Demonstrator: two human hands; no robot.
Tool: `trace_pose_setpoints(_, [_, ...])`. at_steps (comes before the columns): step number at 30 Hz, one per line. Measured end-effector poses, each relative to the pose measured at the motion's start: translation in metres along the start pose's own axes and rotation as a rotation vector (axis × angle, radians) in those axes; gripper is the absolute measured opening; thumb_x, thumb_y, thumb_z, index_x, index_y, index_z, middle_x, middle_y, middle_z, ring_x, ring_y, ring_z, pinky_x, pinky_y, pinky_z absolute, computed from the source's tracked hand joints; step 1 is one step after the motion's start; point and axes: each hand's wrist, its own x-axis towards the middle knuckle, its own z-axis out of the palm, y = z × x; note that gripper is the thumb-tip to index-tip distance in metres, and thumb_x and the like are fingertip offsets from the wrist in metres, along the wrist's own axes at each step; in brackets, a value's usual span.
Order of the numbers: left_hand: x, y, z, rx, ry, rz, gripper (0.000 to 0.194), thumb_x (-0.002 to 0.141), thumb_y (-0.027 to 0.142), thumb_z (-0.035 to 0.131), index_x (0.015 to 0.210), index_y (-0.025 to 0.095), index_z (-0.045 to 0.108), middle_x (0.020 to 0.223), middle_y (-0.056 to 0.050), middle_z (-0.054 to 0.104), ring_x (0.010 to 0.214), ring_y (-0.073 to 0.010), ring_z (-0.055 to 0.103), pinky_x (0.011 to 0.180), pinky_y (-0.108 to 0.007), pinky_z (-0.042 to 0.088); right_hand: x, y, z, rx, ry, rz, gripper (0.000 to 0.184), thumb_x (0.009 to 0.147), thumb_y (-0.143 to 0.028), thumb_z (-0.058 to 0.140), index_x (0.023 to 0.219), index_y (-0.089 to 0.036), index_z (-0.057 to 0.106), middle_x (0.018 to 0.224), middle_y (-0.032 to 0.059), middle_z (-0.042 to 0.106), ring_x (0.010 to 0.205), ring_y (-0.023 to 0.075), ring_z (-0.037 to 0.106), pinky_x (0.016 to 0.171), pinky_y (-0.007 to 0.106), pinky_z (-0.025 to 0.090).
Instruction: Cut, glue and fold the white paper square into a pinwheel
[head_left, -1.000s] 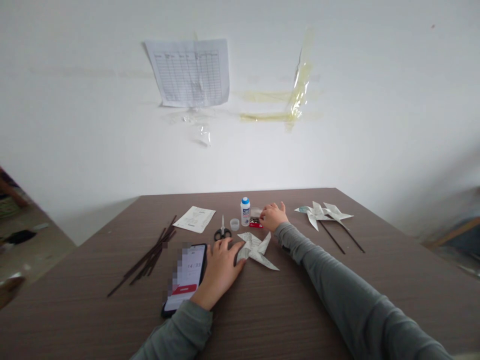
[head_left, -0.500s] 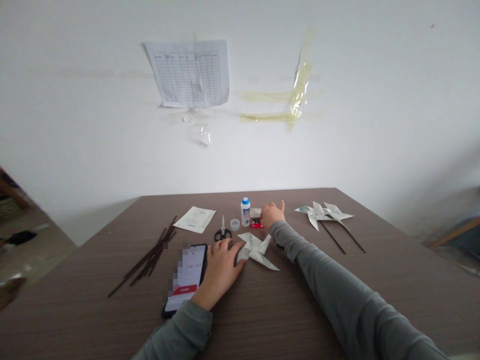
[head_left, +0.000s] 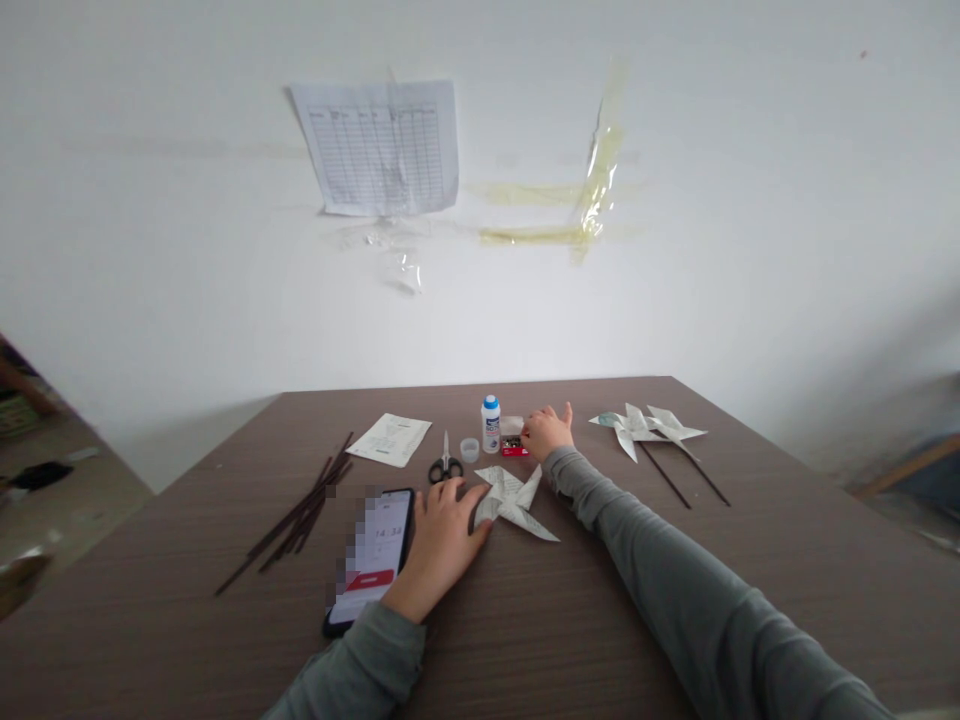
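Note:
My left hand [head_left: 441, 535] lies flat on the table, fingers apart, its fingertips against a folded paper pinwheel [head_left: 510, 500] with printed text. My right hand [head_left: 546, 432] reaches over the far side of the table, its fingertips at a small red box of pins [head_left: 514, 447]. Whether those fingers pinch anything is hidden. A white glue bottle with a blue cap [head_left: 490, 424] stands just left of the box. Black-handled scissors [head_left: 445, 464] lie above my left hand.
A phone [head_left: 373, 560] lies beside my left hand, and a bundle of dark thin sticks [head_left: 300, 510] lies further left. Also on the wooden table [head_left: 600, 600] are a paper sheet [head_left: 390, 439], a small clear cap [head_left: 469, 449] and two paper pinwheels on sticks [head_left: 637, 425].
My right hand shifts slightly at the red box, its fingers curling over it. The phone clock changes from 14:33 to 14:34. My left hand stays still.

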Motion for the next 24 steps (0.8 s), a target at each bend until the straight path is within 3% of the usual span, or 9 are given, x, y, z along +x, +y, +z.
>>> trace_pose_setpoints(8, [0.0,0.003,-0.003,0.007,-0.005,-0.009,0.059,0.117,0.027,0.082,0.175,0.036,0.087,0.18,-0.018,0.081,0.174,-0.0484,0.069,0.149,-0.077,0.051,-0.003,0.011,0.013,0.106,0.09,-0.001,0.03,0.119,-0.021,0.07,0.118,-0.032,0.098,0.149,0.0106,0.096,0.156,0.0376,0.074,0.155,0.082,0.031])
trace_pose_setpoints(15, [0.003,0.0,0.004,-0.003,0.024,-0.014,0.057,0.115,0.026,0.085,0.171,0.036,0.089,0.178,-0.017,0.082,0.173,-0.0478,0.07,0.148,-0.074,0.053,-0.009,0.027,0.026,0.25,0.215,-0.002,0.026,0.118,-0.019,0.071,0.111,-0.028,0.095,0.13,0.0114,0.098,0.145,0.0343,0.082,0.157,0.074,0.029])
trace_pose_setpoints(19, [0.003,0.0,0.005,-0.008,0.036,-0.014,0.055,0.115,0.027,0.086,0.17,0.036,0.09,0.176,-0.017,0.083,0.171,-0.0475,0.072,0.147,-0.073,0.053,-0.017,0.038,0.031,0.351,0.267,0.014,0.016,0.108,-0.021,0.081,0.1,-0.028,0.092,0.121,0.0106,0.099,0.136,0.036,0.086,0.153,0.073,0.039])
trace_pose_setpoints(24, [0.003,0.001,0.006,-0.008,0.028,-0.01,0.053,0.117,0.026,0.084,0.17,0.034,0.09,0.174,-0.019,0.084,0.167,-0.047,0.076,0.144,-0.071,0.057,-0.028,0.052,0.038,0.468,0.3,0.028,0.011,0.091,-0.021,0.095,0.083,-0.028,0.093,0.107,0.0106,0.1,0.119,0.0403,0.095,0.135,0.061,0.063])
